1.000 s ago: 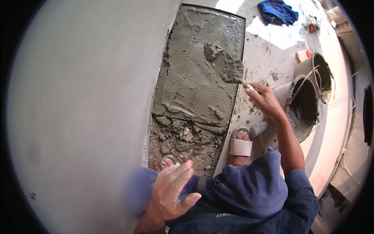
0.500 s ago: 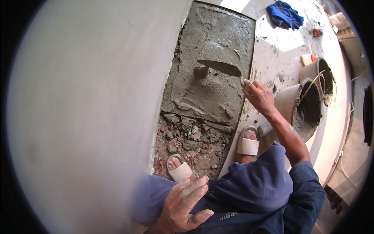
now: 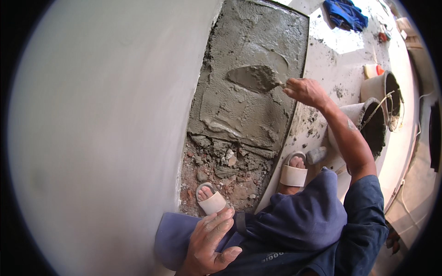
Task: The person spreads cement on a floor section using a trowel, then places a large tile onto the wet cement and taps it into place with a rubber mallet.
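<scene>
A strip of wet grey mortar (image 3: 230, 103) fills the floor recess beside the wall, its surface part smooth and part ridged. My right hand (image 3: 304, 92) is closed round the handle of a trowel (image 3: 252, 78), mostly hidden in the fist. The mortar-smeared blade lies nearly flat over the mortar, pointing left; whether it presses into it I cannot tell. My left hand (image 3: 211, 241), dusty with mortar, hovers above my left knee with its fingers stretched and nothing in it.
A pale wall (image 3: 115, 115) rises on the left. Rubble (image 3: 230, 170) lies near my sandalled feet. On the right, two mortar-caked buckets (image 3: 347, 119) (image 3: 375, 87) lie tipped over. Farther off are a blue cloth (image 3: 345, 16) and a white-and-orange container (image 3: 372, 70).
The trowel blade has turned from edge-on to nearly flat and moved slightly left. The lump of mortar under it has been spread down. My left hand shifted slightly left.
</scene>
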A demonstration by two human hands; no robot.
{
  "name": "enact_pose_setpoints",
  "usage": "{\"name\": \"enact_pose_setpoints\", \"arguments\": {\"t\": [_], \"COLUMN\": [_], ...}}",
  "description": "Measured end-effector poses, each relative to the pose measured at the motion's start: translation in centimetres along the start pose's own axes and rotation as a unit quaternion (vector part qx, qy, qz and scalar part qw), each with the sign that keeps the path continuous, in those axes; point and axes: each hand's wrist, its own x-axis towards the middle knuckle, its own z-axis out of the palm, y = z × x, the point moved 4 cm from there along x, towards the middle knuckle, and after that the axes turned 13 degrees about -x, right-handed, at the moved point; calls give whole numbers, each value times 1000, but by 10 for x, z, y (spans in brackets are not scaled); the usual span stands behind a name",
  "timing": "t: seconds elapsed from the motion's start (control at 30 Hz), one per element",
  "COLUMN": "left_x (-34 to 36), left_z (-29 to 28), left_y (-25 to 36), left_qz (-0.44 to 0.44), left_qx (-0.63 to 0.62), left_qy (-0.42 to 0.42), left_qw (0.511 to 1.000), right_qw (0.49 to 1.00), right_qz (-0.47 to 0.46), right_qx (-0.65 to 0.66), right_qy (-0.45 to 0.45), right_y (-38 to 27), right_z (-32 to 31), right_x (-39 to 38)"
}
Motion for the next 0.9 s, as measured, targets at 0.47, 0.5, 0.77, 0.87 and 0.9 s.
{"name": "enact_pose_setpoints", "arguments": {"t": [0.47, 0.5, 0.77, 0.87, 0.9], "left_x": [25, 25, 21, 22, 22], "left_z": [0, 1, -1, -2, -2], "left_y": [-19, -21, -18, -18, -19], "left_qz": [-186, -197, -194, -182, -186], "left_qx": [-44, -51, -61, -61, -63], "left_qy": [15, 20, 49, 43, 38], "left_qw": [981, 979, 978, 980, 980], "right_qw": [992, 992, 994, 991, 992], "right_qz": [-16, -3, 90, 124, 124], "right_qx": [-107, -114, -56, -39, -27], "right_qy": [63, 52, 28, -24, -25], "right_y": [12, 15, 42, 25, 17], "right_z": [-29, -23, -34, -40, -40], "right_x": [13, 17, 50, 24, 12]}}
